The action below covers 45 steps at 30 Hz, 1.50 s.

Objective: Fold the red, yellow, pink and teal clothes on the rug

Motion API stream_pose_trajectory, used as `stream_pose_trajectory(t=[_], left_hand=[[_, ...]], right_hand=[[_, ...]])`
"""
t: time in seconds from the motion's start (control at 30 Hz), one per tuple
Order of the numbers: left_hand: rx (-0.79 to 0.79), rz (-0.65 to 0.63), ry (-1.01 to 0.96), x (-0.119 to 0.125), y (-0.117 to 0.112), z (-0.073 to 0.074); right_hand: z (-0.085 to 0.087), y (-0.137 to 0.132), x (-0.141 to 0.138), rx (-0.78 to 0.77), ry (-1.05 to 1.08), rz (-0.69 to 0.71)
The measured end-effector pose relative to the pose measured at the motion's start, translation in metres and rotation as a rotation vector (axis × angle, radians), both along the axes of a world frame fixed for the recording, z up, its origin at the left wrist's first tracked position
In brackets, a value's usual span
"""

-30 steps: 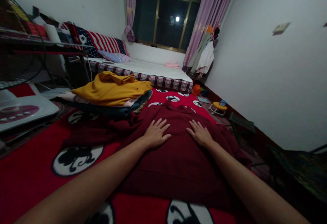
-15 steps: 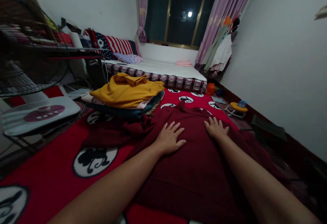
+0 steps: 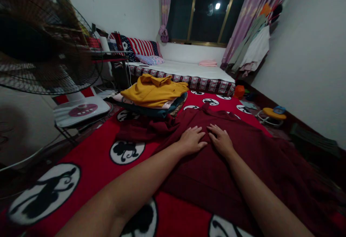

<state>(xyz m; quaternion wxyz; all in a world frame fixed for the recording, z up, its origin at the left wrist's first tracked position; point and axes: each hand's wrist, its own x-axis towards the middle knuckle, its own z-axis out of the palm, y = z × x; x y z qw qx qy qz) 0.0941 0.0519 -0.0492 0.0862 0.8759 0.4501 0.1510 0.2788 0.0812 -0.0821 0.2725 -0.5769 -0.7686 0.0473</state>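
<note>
A dark maroon long-sleeved top (image 3: 205, 172) lies spread over a red blanket (image 3: 94, 179) with black-and-white round figures. My left hand (image 3: 192, 140) rests flat on the upper part of the top, fingers stretched out. Close beside it, my right hand (image 3: 221, 141) lies on the same cloth with its fingers extended and slightly apart. One sleeve stretches left in loose folds, below a stack of folded clothes with a mustard-yellow garment (image 3: 154, 92) on top. The other side of the top spreads right, into shadow.
A standing fan (image 3: 78, 109) is at the left, near a cluttered table. A low bed (image 3: 183, 71) with a patterned edge stands beneath the window at the back. Clothes (image 3: 255, 49) hang by the right wall, above a yellow stool (image 3: 273, 113).
My right hand has moved left across the top and is now close to my left hand. The camera view has turned left, showing more of the fan.
</note>
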Motion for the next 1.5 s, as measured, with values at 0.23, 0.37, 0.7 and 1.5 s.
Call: stream_pose_trajectory(t=[0.23,0.37,0.7,1.5], left_hand=[[0.158,0.375,-0.072,-0.052,0.004,0.063],[0.032,0.473,0.116,-0.072,0.012,0.064],[0.476,0.807,-0.16,-0.11,0.014,0.082],[0.144,0.452,0.258,-0.031,0.102,0.045]], right_hand=[[0.001,0.0,0.003,0.002,0.127,0.024],[0.003,-0.002,0.001,0.009,0.146,0.033],[0.005,-0.004,0.0,0.003,0.146,0.024],[0.003,-0.005,-0.002,0.107,0.166,0.015]])
